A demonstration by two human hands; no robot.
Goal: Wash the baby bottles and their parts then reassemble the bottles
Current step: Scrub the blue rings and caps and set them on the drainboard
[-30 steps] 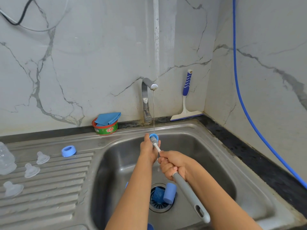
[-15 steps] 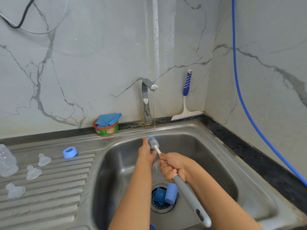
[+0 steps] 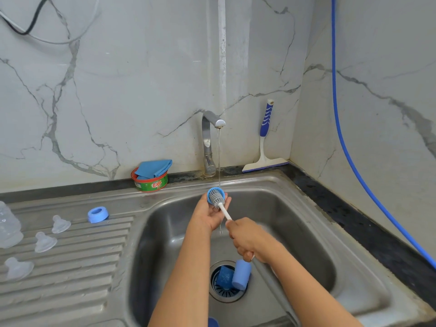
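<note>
- Drainboard [image 3: 82,267]: clear bottle [image 3: 8,225], teats [image 3: 60,224], blue ring [image 3: 98,214].
- Green tub [image 3: 151,184] holds a blue cloth [image 3: 153,167].
- Left hand [image 3: 210,215] cups a blue collar [image 3: 210,192] with the brush [image 3: 216,198] head inside.
- Right hand [image 3: 247,239] grips the brush handle.
- Sink [image 3: 295,220]: two blue caps [image 3: 240,274] over the drain.

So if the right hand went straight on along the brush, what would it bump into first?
Probably the left hand, which holds the blue ring around the brush head; depth is hard to judge.
</note>
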